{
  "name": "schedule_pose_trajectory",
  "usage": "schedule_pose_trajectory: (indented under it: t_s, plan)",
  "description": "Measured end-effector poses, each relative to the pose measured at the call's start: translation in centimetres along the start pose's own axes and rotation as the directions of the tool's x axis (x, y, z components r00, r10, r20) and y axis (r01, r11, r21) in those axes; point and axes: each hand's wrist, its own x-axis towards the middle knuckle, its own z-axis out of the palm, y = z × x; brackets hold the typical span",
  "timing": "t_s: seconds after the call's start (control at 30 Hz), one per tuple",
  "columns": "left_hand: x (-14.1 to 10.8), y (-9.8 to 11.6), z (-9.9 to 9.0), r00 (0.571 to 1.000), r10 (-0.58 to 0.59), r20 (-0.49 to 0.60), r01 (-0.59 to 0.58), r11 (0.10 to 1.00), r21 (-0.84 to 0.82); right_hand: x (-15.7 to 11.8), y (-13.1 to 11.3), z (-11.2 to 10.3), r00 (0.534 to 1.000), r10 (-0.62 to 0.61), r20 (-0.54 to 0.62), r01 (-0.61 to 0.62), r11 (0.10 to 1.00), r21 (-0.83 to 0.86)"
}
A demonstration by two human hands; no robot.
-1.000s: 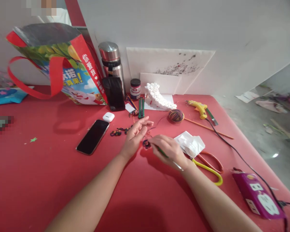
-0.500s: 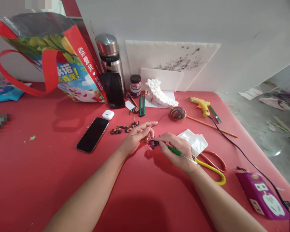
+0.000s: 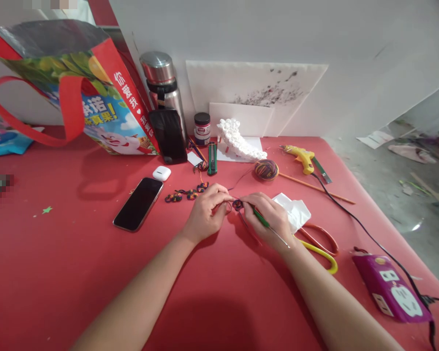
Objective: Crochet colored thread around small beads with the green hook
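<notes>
Between both hands is a small dark multicoloured crocheted piece [image 3: 237, 204], with a loose strand hanging below it. My left hand [image 3: 209, 209] pinches yarn at the piece's left side. My right hand [image 3: 266, 217] is closed round a crochet hook with a green grip [image 3: 260, 217], its metal end pointing toward the wrist, and its fingertips touch the piece's right side. A thin strand leads up toward the variegated yarn ball [image 3: 266, 170]. Several similar crocheted pieces [image 3: 192, 194] lie joined behind my left hand.
A phone [image 3: 139, 204] and white earphone case [image 3: 162, 173] lie left. Behind stand a bag [image 3: 124, 122], a flask [image 3: 171, 97] and a jar [image 3: 202, 128]. Scissors [image 3: 323, 253], white paper [image 3: 295, 212], a glue gun [image 3: 302, 158], its cable and a purple power strip [image 3: 391, 287] are right.
The crocheted piece has moved up slightly and turned. My left hand's fingers have curled inward, and the loose strand now shows below the piece. The view has shifted slightly.
</notes>
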Motion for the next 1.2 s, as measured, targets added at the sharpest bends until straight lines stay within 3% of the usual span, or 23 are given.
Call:
schedule_pose_trajectory:
  t_s: [0.13,0.3,0.37,0.5,0.67,0.83,1.2]
  plan:
    - [-0.5,0.1,1.2,0.996,-0.077,-0.051,0.075,0.997,-0.034,0.0,-0.4,0.2,0.989,-0.131,-0.064,0.126,0.99,-0.07]
    - [-0.9,0.4,2.8,0.964,-0.259,-0.067,0.239,0.947,-0.217,0.0,-0.8,0.5,0.99,-0.128,-0.066,0.123,0.99,-0.073]
    - [-0.9,0.6,3.2,0.931,-0.361,-0.057,0.32,0.881,-0.347,0.0,-0.8,0.5,0.988,-0.149,-0.05,0.145,0.987,-0.073]
    - [-0.5,0.8,3.0,0.841,-0.541,0.021,0.444,0.667,-0.598,-0.1,-0.5,0.5,0.978,-0.207,-0.018,0.205,0.974,-0.093]
    - [-0.1,0.6,2.5,0.813,-0.582,0.035,0.459,0.602,-0.654,-0.2,0.0,0.6,0.991,-0.118,-0.068,0.112,0.99,-0.089]
    - [-0.2,0.6,2.9,0.789,-0.614,0.03,0.452,0.546,-0.706,-0.1,0.2,0.9,0.995,-0.083,-0.048,0.08,0.995,-0.057]
    - [0.2,1.1,2.8,0.804,-0.591,0.065,0.428,0.499,-0.753,-0.1,0.0,0.7,0.998,0.018,-0.055,-0.019,1.0,-0.011]
